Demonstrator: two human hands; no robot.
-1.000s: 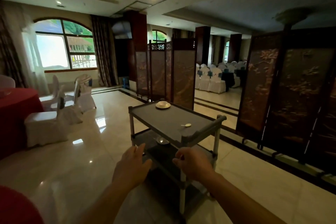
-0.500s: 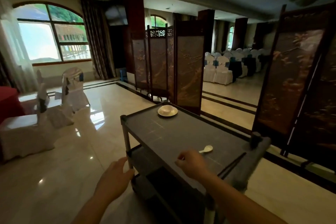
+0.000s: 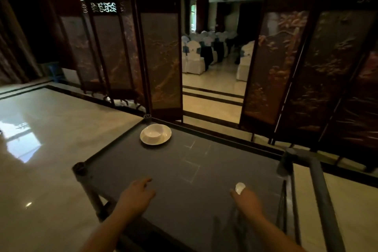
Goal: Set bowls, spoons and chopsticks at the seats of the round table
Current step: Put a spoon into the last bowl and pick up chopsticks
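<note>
A white bowl [image 3: 153, 132] sits on a white saucer [image 3: 163, 139] at the far left corner of the grey cart top [image 3: 184, 170]. Near the cart's right edge lies a white spoon [image 3: 240, 187]. The fingertips of my right hand [image 3: 247, 200] cover its handle. That hand is blurred, so whether it grips the spoon is unclear. My left hand [image 3: 136, 192] hovers over the near left part of the cart top with relaxed fingers and holds nothing. Dark chopsticks [image 3: 283, 200] lie along the right edge.
Tall dark folding screens [image 3: 159, 57] [image 3: 306, 67] stand just beyond the cart, with a gap between them. Through the gap I see white-covered chairs [image 3: 194, 55]. Glossy tiled floor [image 3: 51, 139] spreads to the left. The cart's push handle [image 3: 319, 186] runs along its right side.
I have come closer and now look down on the cart top. My right hand has reached right to the spoon. My left hand has moved from beside the cart to above its top.
</note>
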